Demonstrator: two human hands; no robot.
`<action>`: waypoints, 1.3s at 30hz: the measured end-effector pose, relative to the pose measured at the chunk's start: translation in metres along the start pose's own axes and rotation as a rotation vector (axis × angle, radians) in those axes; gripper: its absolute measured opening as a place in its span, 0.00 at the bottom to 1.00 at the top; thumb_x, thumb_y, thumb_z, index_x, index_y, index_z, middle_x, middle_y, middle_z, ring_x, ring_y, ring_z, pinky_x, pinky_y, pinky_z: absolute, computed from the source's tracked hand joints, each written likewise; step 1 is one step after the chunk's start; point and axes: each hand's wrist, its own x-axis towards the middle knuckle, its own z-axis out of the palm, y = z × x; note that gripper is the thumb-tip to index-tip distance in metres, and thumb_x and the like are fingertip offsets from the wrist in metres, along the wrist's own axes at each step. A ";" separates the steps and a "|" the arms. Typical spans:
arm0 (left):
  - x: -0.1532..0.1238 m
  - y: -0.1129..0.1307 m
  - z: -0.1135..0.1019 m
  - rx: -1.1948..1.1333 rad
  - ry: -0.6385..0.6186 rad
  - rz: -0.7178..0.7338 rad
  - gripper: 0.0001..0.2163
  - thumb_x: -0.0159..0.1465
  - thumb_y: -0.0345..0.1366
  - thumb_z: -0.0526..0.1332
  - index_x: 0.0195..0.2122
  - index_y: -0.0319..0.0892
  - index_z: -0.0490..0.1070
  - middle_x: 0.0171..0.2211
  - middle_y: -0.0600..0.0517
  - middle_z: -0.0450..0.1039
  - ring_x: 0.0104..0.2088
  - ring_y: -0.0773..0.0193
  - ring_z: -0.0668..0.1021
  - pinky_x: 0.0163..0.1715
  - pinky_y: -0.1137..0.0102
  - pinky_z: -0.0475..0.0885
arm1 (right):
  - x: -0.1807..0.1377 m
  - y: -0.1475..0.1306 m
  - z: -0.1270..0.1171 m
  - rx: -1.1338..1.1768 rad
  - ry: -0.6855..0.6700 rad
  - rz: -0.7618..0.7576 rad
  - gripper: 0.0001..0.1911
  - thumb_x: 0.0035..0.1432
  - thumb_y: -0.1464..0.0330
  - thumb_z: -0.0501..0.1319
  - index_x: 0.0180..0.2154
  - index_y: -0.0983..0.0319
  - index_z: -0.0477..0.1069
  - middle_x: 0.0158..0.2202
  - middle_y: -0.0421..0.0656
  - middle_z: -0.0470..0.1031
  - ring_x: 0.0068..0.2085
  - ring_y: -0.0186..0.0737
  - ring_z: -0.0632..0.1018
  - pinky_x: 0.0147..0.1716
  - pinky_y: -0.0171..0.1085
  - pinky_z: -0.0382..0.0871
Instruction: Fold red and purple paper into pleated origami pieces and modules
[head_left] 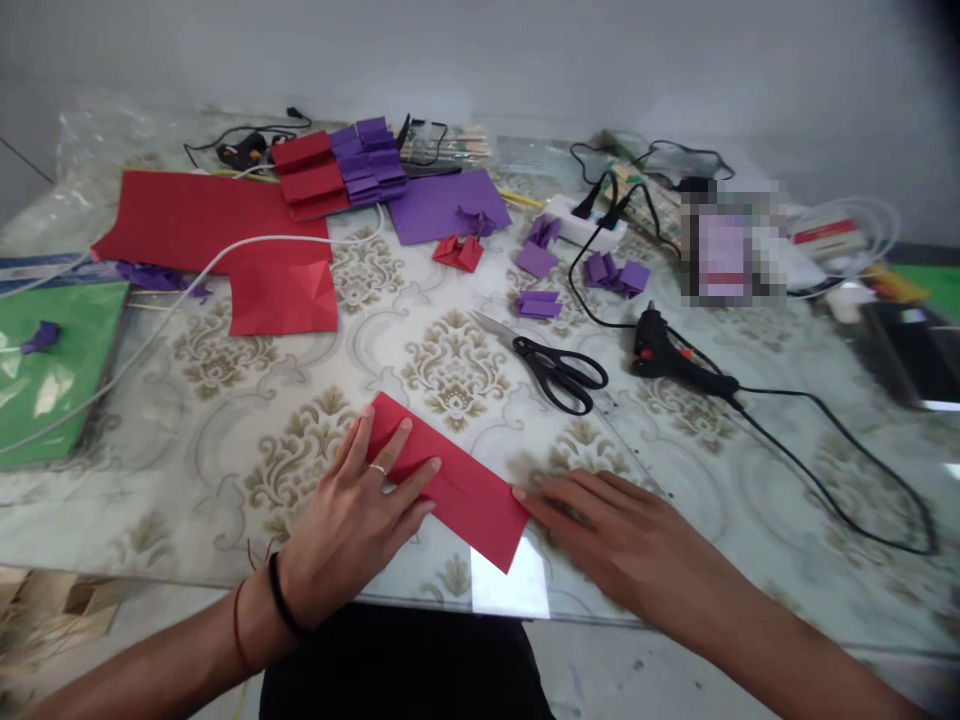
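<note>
A folded strip of red paper (465, 490) lies slantwise on the glass-topped table near its front edge. My left hand (352, 520) rests flat on the strip's left end, fingers spread, a ring on one finger. My right hand (615, 530) lies flat on the table beside the strip's right edge, its fingertips touching that edge; it is slightly blurred. Neither hand grips anything.
Black scissors (559, 372) and a black glue gun (667, 355) with its cord lie beyond the strip. Red paper sheets (202, 215), purple paper (442, 203), folded red and purple pieces, a power strip (581, 222) and green sheets (52, 365) crowd the far and left table.
</note>
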 end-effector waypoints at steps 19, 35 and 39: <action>0.011 -0.013 -0.001 -0.069 0.037 0.126 0.10 0.73 0.35 0.62 0.52 0.41 0.80 0.60 0.42 0.77 0.64 0.47 0.76 0.64 0.50 0.75 | 0.003 -0.030 0.021 0.323 0.186 0.160 0.17 0.72 0.74 0.56 0.55 0.59 0.80 0.57 0.48 0.81 0.59 0.50 0.80 0.58 0.51 0.81; 0.065 -0.014 -0.014 -0.254 -0.487 -0.076 0.27 0.61 0.30 0.70 0.62 0.45 0.70 0.47 0.46 0.81 0.46 0.49 0.82 0.47 0.58 0.76 | 0.018 -0.017 0.018 0.532 0.288 0.628 0.20 0.71 0.62 0.60 0.62 0.55 0.70 0.58 0.51 0.76 0.58 0.52 0.79 0.56 0.56 0.77; 0.076 -0.031 -0.027 -0.448 -0.490 -0.205 0.10 0.66 0.43 0.65 0.33 0.42 0.77 0.29 0.54 0.77 0.29 0.62 0.77 0.31 0.70 0.69 | 0.043 0.001 -0.001 0.749 0.272 0.730 0.24 0.70 0.56 0.61 0.64 0.54 0.68 0.59 0.49 0.77 0.58 0.52 0.79 0.56 0.54 0.75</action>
